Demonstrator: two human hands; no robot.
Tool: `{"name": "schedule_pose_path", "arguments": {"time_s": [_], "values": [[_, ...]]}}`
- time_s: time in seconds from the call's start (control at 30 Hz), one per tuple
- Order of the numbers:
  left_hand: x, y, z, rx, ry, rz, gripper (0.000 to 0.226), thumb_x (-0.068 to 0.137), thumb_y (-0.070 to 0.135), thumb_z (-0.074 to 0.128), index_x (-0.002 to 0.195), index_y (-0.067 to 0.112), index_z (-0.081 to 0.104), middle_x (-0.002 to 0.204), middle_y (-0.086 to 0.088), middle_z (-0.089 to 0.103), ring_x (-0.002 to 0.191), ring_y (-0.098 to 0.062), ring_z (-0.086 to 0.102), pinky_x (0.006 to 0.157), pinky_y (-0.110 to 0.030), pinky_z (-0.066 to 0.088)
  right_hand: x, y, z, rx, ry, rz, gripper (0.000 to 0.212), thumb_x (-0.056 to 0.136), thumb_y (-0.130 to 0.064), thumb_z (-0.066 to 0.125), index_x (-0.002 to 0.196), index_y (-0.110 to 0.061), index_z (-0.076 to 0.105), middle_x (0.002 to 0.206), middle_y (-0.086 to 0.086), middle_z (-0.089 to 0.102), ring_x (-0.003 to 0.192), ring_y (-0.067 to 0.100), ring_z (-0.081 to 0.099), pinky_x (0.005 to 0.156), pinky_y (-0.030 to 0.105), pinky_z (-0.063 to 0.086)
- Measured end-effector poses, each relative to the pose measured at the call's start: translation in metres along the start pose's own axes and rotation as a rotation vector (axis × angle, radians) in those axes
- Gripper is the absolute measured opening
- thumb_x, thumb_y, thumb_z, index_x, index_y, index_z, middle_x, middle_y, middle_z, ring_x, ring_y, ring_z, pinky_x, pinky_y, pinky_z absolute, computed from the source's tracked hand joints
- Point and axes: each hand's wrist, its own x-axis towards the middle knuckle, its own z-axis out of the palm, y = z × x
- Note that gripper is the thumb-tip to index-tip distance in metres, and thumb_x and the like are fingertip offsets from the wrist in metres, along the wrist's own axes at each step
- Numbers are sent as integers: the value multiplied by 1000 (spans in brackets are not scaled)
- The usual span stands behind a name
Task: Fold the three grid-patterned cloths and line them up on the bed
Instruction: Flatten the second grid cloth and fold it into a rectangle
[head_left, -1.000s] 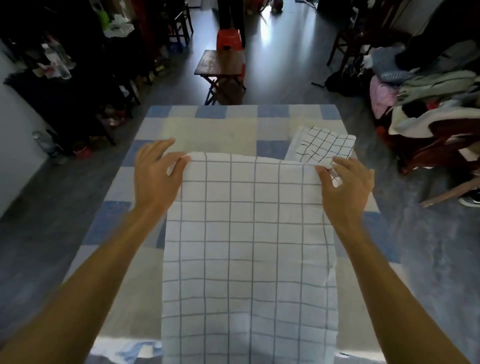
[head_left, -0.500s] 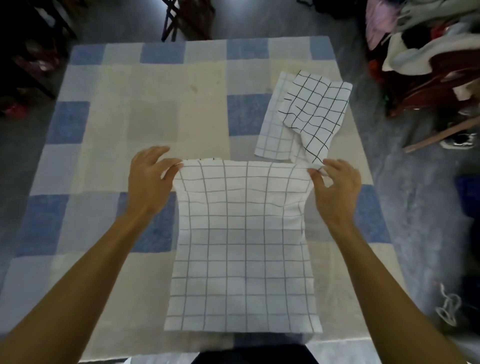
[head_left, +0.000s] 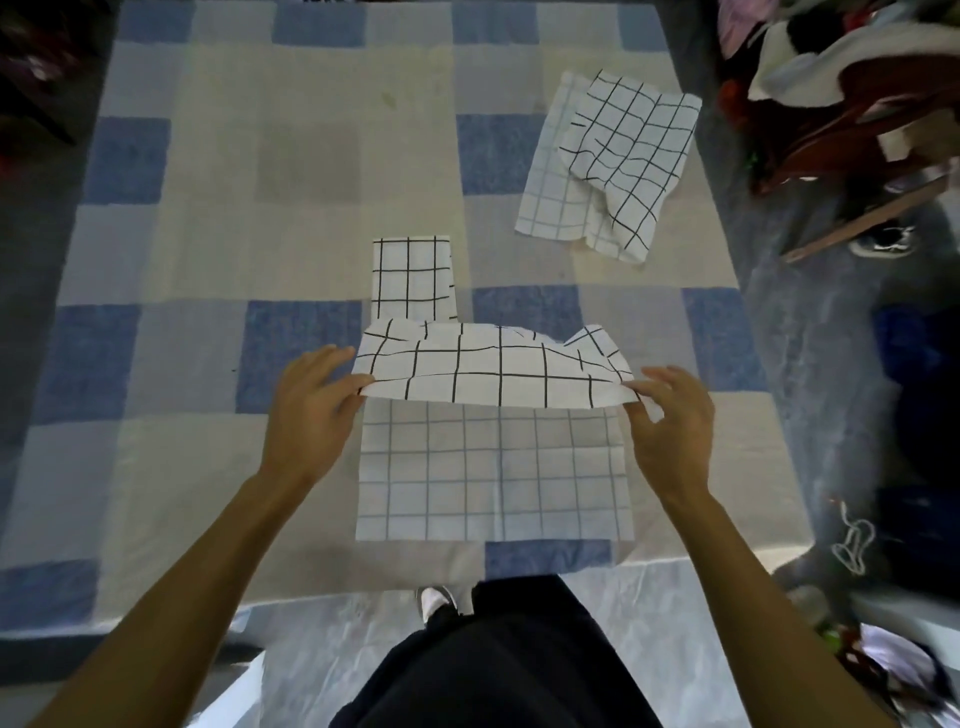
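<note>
Head view: left hand, right hand, each grip tight on limp grid cloth.

At two o'clock a heap of clothes lies over a dark red chair. At three a shoe sits on the grey floor; at four, a white cord. My dark trousers fill six o'clock.

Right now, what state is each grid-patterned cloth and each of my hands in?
middle cloth: half folded, far edge held up over the near half.
small cloth: folded, lying flat.
far right cloth: not folded, rumpled, one part flopped over.
left hand: pinches the middle cloth's left corner.
right hand: pinches its right corner.
</note>
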Motion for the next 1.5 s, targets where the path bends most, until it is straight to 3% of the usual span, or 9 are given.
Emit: {"name": "schedule_pose_path", "arguments": {"time_s": [0.3,0.47,0.6,0.7,0.8,0.93,1.03,1.33,1.5], "values": [[-74,11,-4,100,-113,54,22,70,-1,77,90,8,75,111,-15,66,106,-35,57,94,-47,43,-89,16,-12,-39,-22,1,20,72,-1,78,87,-13,74,104,11,70,107,35,60,93,54,45],[-106,12,2,147,-189,105,9,71,6,71,78,10,75,103,-13,67,100,-30,56,88,-41,44,-118,20,-16,-104,-106,-17,21,70,0,80,85,-12,74,103,13,69,103,38,61,91,53,48],[-119,14,2,148,-489,4,37,48,-4,70,81,14,70,100,-8,66,96,-30,59,84,-36,47,-123,23,-16,-139,-185,17,51,54,24,65,93,-9,73,105,18,67,101,40,61,90,44,47],[-108,14,-3,105,-511,-148,37,50,-6,64,82,11,65,87,-6,63,81,-27,58,71,-29,45,-113,19,-17,-150,-185,74,60,51,27,57,98,-8,72,109,21,66,103,40,60,90,44,48],[-83,13,-1,86,-402,-263,23,69,-2,59,88,9,64,90,-9,64,79,-27,58,71,-31,48,-92,11,-14,-109,-170,163,54,60,20,56,102,-10,71,116,18,64,111,35,57,97,40,43],[-45,31,15,7,-262,-321,25,88,10,55,113,12,60,111,-10,63,96,-24,59,84,-36,48,-57,1,-1,-25,-186,255,31,83,-1,56,108,-16,69,121,8,63,116,25,54,104,35,36],[-18,49,38,-36,-292,-261,30,91,14,52,120,13,57,119,-10,59,105,-24,55,88,-37,46,-30,1,11,-39,-181,268,20,92,-18,57,108,-15,68,117,7,65,112,23,56,102,35,38],[59,101,124,-56,-403,16,31,91,16,53,121,7,57,113,-11,62,101,-27,56,91,-40,44,37,14,50,-245,-269,310,35,91,-45,55,107,-18,67,117,7,61,107,26,51,91,38,40],[86,125,153,-31,-444,53,24,88,16,58,110,6,62,106,-13,63,99,-31,56,90,-43,40,59,16,60,-286,-317,303,27,92,-37,52,94,-18,71,101,6,66,92,26,55,81,36,39]]}}
